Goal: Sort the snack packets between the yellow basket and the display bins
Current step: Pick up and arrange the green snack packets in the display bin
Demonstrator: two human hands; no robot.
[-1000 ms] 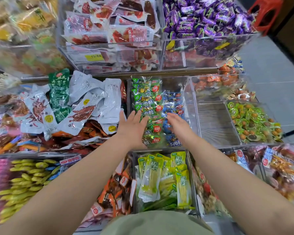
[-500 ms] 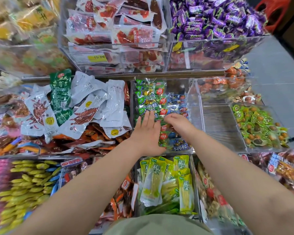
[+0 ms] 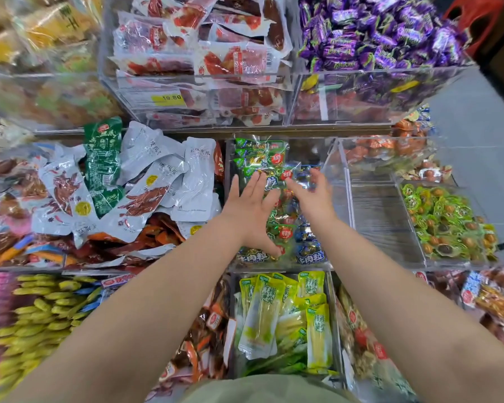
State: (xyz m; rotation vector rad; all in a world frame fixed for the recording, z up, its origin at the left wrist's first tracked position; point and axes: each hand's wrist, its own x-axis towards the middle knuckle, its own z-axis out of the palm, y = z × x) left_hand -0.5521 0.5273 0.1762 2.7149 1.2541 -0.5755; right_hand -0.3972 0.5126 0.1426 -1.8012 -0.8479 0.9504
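Note:
Small green [image 3: 259,158] and blue snack packets [image 3: 309,254] fill a clear display bin [image 3: 336,158] in the middle row. My left hand [image 3: 250,207] lies flat on the green packets with straight fingers pointing away from me. Just to its right, my right hand [image 3: 312,196] hovers over the blue packets with fingers spread; it is motion-blurred and nothing shows in its grip. The yellow basket is out of view.
Right of that bin is a clear bin with nothing in it [image 3: 381,222], then round green snacks [image 3: 445,219]. White and green pouches [image 3: 163,181] pile up on the left. Yellow-green packets [image 3: 285,315] lie in the near bin, purple candies [image 3: 376,30] above.
Both hands have slid farther back over the packets in the middle bin. My right hand's fingers, curled half a second ago, are now spread.

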